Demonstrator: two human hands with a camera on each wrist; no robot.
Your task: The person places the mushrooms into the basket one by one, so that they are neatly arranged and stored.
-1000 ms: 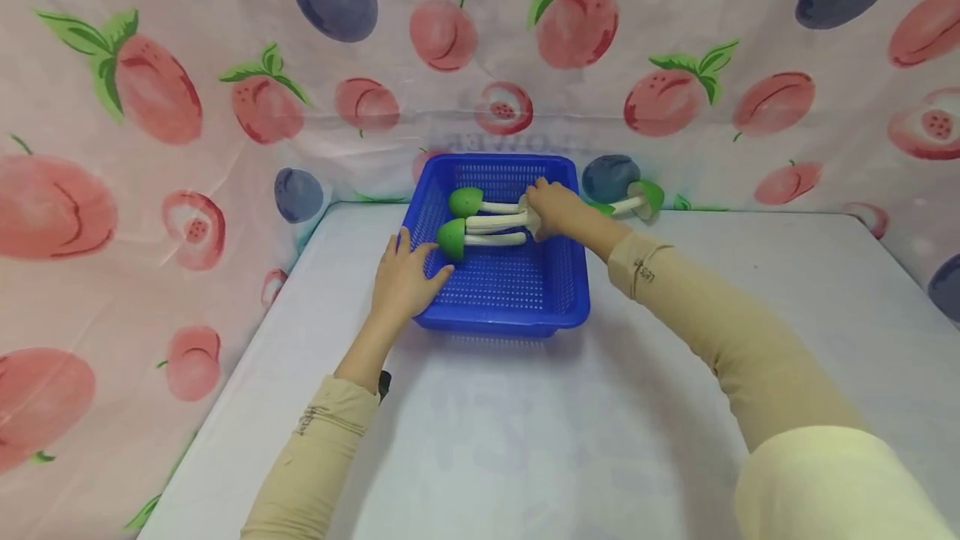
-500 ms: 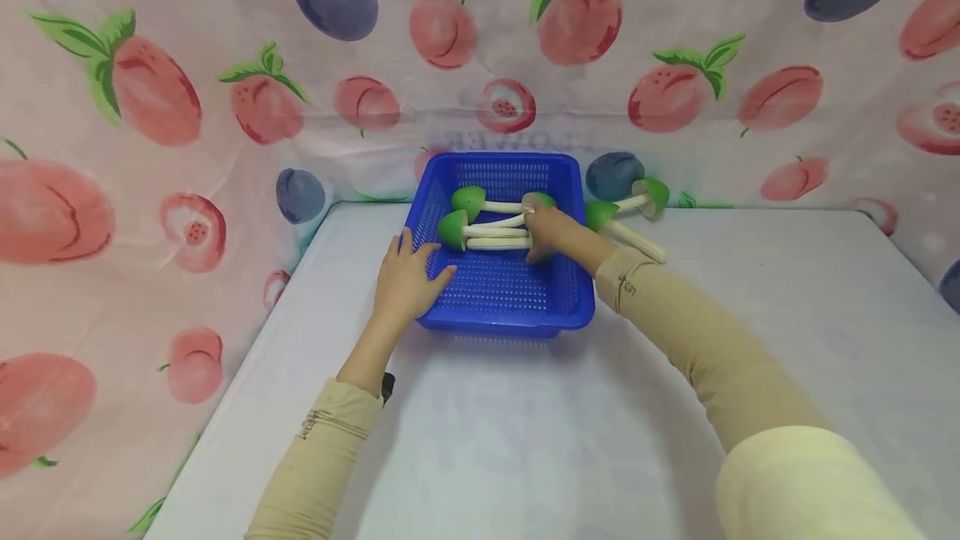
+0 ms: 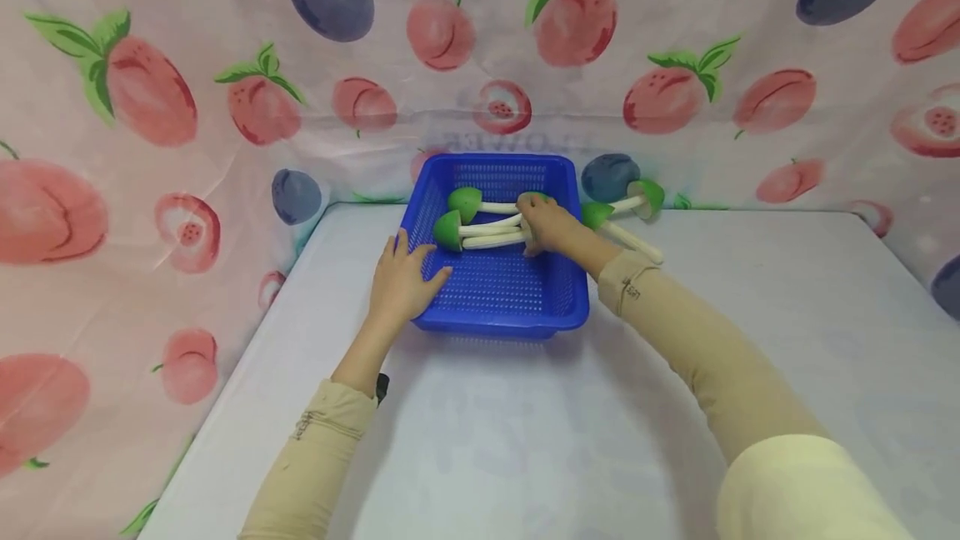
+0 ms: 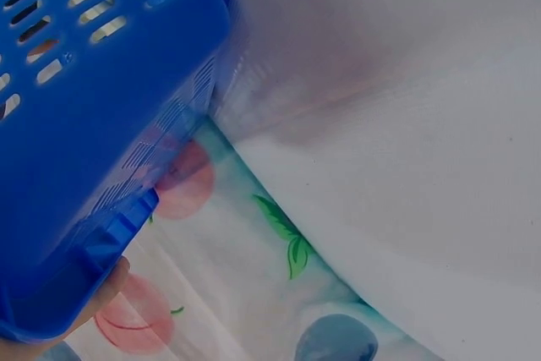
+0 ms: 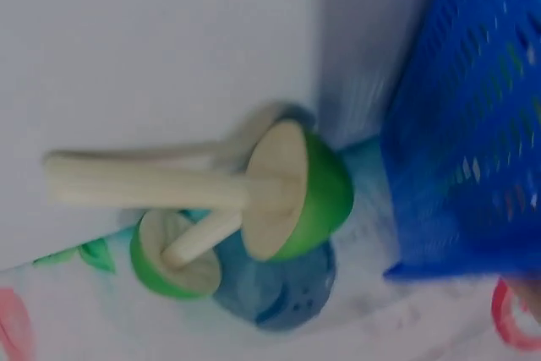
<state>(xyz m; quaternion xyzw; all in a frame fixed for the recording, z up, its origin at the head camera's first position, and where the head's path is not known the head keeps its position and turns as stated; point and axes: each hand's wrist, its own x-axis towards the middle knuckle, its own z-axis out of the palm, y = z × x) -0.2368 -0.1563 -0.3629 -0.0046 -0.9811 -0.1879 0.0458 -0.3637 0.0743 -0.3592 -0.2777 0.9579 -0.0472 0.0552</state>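
- Head view: blue basket (image 3: 497, 294) sits on white table (image 3: 525, 423), toward the back, close to the fruit-print curtain (image 3: 150, 107).
- Left hand (image 3: 402, 279) rests on the basket's left front rim, fingers fairly straight and spread over the edge, thumb tip pointing into the basket. Not wrapped round anything that I can see.
- Left wrist view: basket wall (image 4: 76, 124) fills the top left, one fingertip (image 4: 106, 289) pressed against its underside lip. Table edge and curtain beyond.
- Right hand (image 3: 546, 223) is inside the basket at its right side, fingers curled down over the stem ends of the mushrooms there. Looks like it grips the stems, but the hand itself covers the contact, so how tight is unclear.
- Three green-capped toy mushrooms in the basket: one (image 3: 467, 202) at the back, one (image 3: 450, 230) in front of it, caps to the left, pale stems running right under the hand. A third cap (image 3: 534, 197) just peeks out behind the knuckles.
- Two more mushrooms lie on the table just right of the basket: near one (image 3: 600, 215) with its stem pointing right and forward, far one (image 3: 647, 193) against the curtain.
- Right wrist view: the same two outside mushrooms, large cap (image 5: 300, 192) and small cap (image 5: 173, 255), stems crossing, basket corner (image 5: 465, 166) at right. Blurred.
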